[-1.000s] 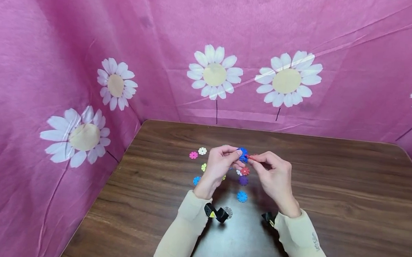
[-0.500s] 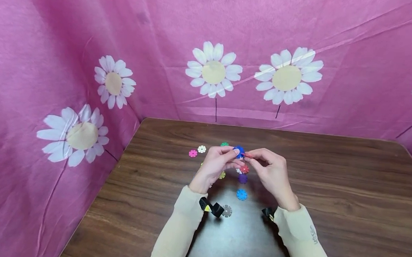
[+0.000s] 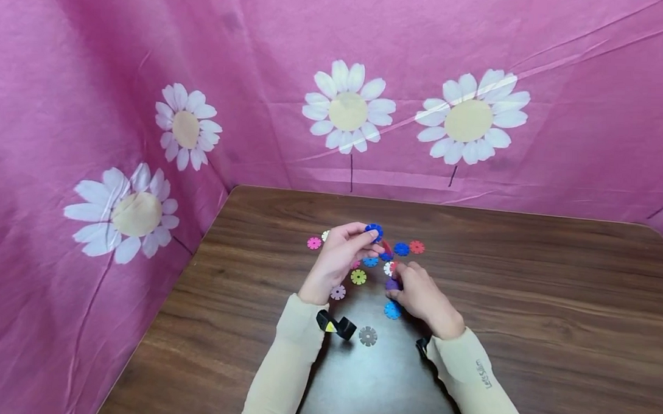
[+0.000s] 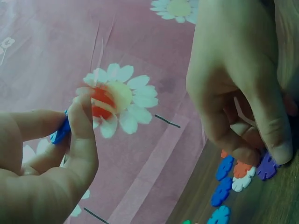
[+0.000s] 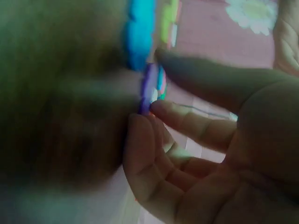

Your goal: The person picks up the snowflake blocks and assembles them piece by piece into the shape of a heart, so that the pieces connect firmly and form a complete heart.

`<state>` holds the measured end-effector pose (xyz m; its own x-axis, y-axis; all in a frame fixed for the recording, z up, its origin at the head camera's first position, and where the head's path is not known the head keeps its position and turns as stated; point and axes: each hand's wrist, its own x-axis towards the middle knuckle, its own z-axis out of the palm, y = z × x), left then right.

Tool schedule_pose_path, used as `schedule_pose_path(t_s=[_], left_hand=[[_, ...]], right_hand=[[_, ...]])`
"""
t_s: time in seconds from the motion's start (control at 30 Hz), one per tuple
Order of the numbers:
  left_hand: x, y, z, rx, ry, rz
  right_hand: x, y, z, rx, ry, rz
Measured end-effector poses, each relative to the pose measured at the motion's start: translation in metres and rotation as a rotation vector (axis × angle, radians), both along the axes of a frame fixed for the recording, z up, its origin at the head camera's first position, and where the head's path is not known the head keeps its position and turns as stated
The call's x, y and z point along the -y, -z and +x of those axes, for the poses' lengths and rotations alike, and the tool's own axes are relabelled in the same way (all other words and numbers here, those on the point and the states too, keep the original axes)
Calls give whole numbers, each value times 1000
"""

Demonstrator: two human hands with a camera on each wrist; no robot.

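Note:
Raised over the table, my left hand (image 3: pixel 338 256) pinches a dark blue notched disc (image 3: pixel 374 233) between thumb and fingers. A red disc (image 3: pixel 386 248) shows just below those fingers, blurred in the left wrist view beyond the fingertips. My right hand (image 3: pixel 424 298) is down at the tabletop, thumb and fingers spread about a purple notched disc (image 3: pixel 393 284). In the right wrist view the purple disc (image 5: pixel 148 88) lies by the thumb and index fingertips, which stand apart. A white disc (image 4: pixel 244 181) partly under a red one (image 4: pixel 243 169) lies beside it.
Several more notched discs lie on the wooden table (image 3: pixel 553 300): a light blue disc (image 3: pixel 392 310), a grey disc (image 3: pixel 368 336), a yellow-green disc (image 3: pixel 359 277), a lilac disc (image 3: pixel 337 292) and a pink disc (image 3: pixel 314 243). A pink flowered cloth (image 3: pixel 258 107) hangs behind.
My right hand has let go of the red disc at the blue one and moved down toward me to the purple disc. My left hand has shifted slightly left, still holding the blue disc.

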<state>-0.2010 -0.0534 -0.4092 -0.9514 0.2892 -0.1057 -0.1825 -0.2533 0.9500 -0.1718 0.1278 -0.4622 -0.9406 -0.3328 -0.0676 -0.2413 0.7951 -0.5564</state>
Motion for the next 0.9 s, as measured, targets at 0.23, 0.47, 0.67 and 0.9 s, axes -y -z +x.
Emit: schedule_pose_path(t_s=[0.23,0.47,0.67,0.9], left_hand=[[-3,2,-1,-19,29,-50],[-3,9,-5,-14,40,-103],[-5,10,-3,-37,15,-141],[-6,2,3,-121,-18,-170]], right_hand=[[0,2,-4,92,12,50],[-8,3,-10,187,21,-3],[-18,1,-7,14,69,-268],[-7,-25,4,-449,204,-615]])
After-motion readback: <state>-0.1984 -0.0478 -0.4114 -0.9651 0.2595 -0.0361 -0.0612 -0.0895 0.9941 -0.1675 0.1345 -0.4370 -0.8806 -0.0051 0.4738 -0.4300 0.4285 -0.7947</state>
